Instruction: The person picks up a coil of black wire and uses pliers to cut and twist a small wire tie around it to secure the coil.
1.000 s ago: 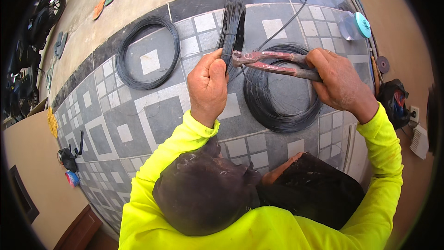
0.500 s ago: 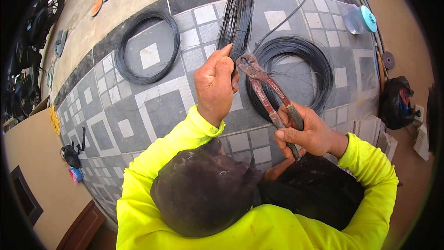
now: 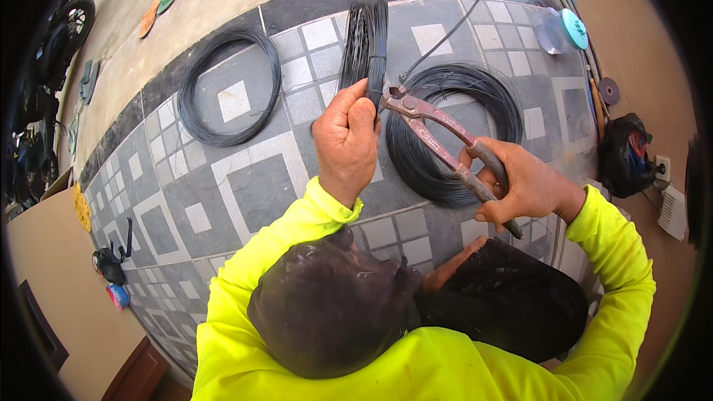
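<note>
Jutting from clenched left hand (image 3: 347,137), wire bundle (image 3: 377,44) beside pincers (image 3: 402,103) in curled right hand (image 3: 526,180)

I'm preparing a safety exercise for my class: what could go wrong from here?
The pincers in the right hand have their head close beside the left hand, so a slip could pinch its fingers.
Both hands are bare, so the ends of the wire bundle might prick or scratch.
The wire coil lies below the pincers, so a loose strand might snag on them.
</note>
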`<state>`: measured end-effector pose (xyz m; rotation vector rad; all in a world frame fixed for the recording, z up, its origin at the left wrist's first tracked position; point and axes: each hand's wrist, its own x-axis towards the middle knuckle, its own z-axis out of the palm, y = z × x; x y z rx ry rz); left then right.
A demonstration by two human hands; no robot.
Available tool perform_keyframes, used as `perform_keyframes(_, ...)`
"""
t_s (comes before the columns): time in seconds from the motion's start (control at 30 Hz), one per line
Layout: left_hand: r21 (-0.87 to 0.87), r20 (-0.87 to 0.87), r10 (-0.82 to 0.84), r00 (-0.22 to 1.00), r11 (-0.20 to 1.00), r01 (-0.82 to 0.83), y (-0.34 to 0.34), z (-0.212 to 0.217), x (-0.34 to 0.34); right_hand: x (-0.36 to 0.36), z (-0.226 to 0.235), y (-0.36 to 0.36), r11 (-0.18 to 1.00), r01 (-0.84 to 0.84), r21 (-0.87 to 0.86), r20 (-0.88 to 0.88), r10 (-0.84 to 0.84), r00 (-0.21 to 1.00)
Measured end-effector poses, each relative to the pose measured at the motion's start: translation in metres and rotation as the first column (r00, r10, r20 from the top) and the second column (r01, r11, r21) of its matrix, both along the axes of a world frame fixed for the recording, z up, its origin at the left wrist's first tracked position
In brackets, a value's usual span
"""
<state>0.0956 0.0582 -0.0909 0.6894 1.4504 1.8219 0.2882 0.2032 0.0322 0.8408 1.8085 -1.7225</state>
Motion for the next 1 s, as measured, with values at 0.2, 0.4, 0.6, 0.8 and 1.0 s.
perform_keyframes(0.2,-0.008,-0.045,-0.008,0.999,1.000,0.008,0.003,-0.001,0.002,0.017,0.010,0.005,0.775,-0.070,0.628,-0.208,0.253,0.945)
perform_keyframes(0.4,0.026,-0.029,0.037,0.999,0.999,-0.036,0.004,0.000,0.003,0.027,0.010,0.023,0.322,-0.089,0.942,-0.070,0.451,0.890)
perform_keyframes(0.6,-0.004,-0.221,-0.045,0.974,0.999,0.046,-0.001,-0.011,0.001,0.049,-0.016,0.012,0.805,0.270,-0.528,0.139,-0.232,0.963)
perform_keyframes(0.8,-0.006,-0.145,-0.057,0.988,0.998,0.057,-0.003,-0.005,-0.003,0.040,-0.025,-0.001,0.903,-0.018,0.429,-0.124,0.079,0.989)
perform_keyframes(1.0,-0.019,-0.103,-0.038,0.994,0.999,0.036,-0.002,0.001,0.000,0.038,-0.008,0.026,0.002,-0.022,1.000,0.016,0.589,0.808)
